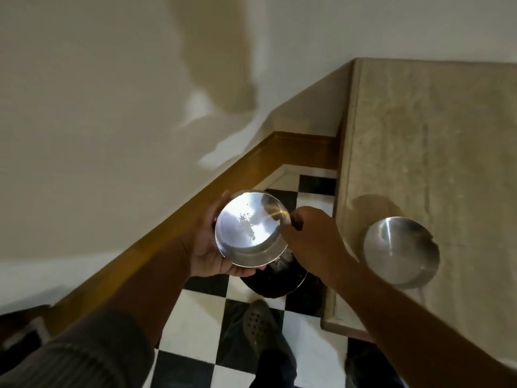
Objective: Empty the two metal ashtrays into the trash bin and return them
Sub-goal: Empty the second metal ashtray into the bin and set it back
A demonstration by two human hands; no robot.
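A shiny metal ashtray [249, 231] is held over the floor, its inside facing me with a few dark specks of ash stuck in it. My left hand [208, 247] cups it from the left and below. My right hand [307, 233] pinches its right rim. Directly under it stands the dark trash bin [275, 281], mostly hidden by the ashtray and my hands. The second metal ashtray [401, 252] rests on the beige stone counter [433, 135] near its left edge, apart from both hands.
A wooden baseboard [173, 228] runs along the white wall on the left. The floor is black-and-white checkered tile [201, 320]. My foot in a grey perforated shoe [260, 326] stands just in front of the bin. The counter's corner juts out at lower right.
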